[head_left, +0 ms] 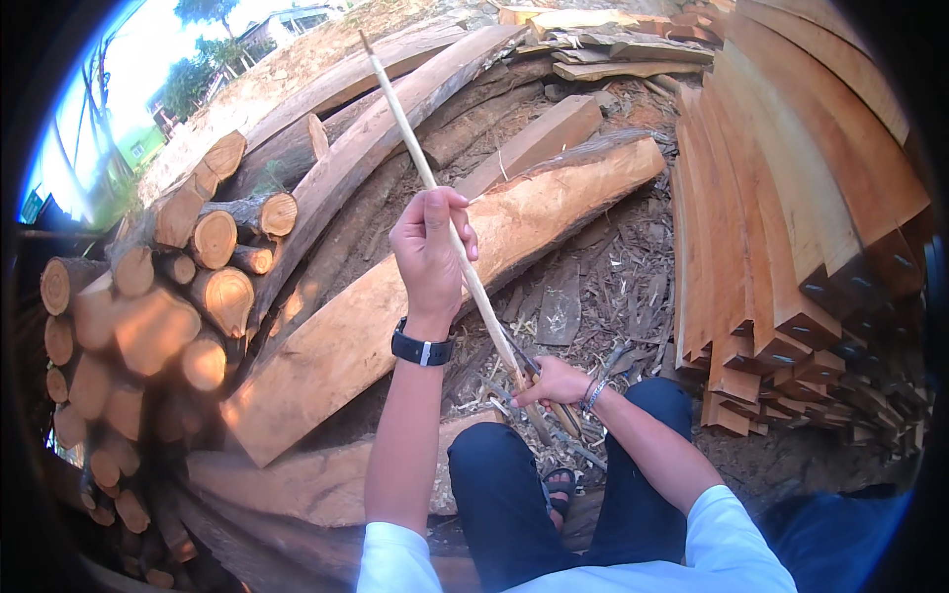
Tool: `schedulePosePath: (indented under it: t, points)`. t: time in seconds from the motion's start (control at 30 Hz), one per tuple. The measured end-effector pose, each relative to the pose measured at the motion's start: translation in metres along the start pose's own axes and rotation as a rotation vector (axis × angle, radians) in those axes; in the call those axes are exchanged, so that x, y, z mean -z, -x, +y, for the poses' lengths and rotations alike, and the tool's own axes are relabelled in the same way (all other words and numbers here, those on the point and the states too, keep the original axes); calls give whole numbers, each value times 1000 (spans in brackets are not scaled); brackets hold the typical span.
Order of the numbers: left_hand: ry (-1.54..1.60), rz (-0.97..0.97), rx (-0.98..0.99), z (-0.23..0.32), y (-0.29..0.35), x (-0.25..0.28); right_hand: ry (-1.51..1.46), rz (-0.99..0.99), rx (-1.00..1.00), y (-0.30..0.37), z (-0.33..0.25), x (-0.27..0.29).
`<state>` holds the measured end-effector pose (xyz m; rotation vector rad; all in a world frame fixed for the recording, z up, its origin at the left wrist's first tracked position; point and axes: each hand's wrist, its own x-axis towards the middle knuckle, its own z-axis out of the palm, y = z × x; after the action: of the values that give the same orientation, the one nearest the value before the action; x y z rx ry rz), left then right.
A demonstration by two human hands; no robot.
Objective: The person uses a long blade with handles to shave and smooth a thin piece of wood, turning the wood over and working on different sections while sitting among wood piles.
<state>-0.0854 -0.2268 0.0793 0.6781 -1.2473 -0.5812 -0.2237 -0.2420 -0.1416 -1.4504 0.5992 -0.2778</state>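
My left hand (432,247) is closed around a long, pale, peeled stick (400,121), which slants from the upper left down toward my knees. The stick's upper tip is narrow and darker. Low on the stick, my right hand (556,383) grips a knife (524,358). Its dark, thin blade lies close along the stick, and part of its handle shows below my fingers. I cannot tell whether the edge touches the wood. Pale shavings (474,403) lie on the ground around the stick's lower end.
A thick, rough-sawn timber (336,371) runs diagonally beyond my knees. Cut logs (222,296) are piled at the left. Stacked planks (781,198) rise at the right, their ends toward me. More slabs (628,69) lie at the back. Bark and wood chips (618,287) cover the ground.
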Motion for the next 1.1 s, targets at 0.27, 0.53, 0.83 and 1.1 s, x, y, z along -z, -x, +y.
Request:
schedulePosePath:
  t: [0.27, 0.53, 0.83, 1.1]
  points:
    - [-299, 551, -440, 94, 50, 70, 40, 18, -29, 17, -10, 18]
    - [-416, 763, -291, 145, 153, 103, -645, 151, -192, 34, -11, 35]
    - [-730, 814, -280, 131, 218, 147, -1080, 367, -98, 43, -13, 58]
    - [-1067, 758, -479, 102, 227, 205, -1064, 303, -66, 44, -19, 52]
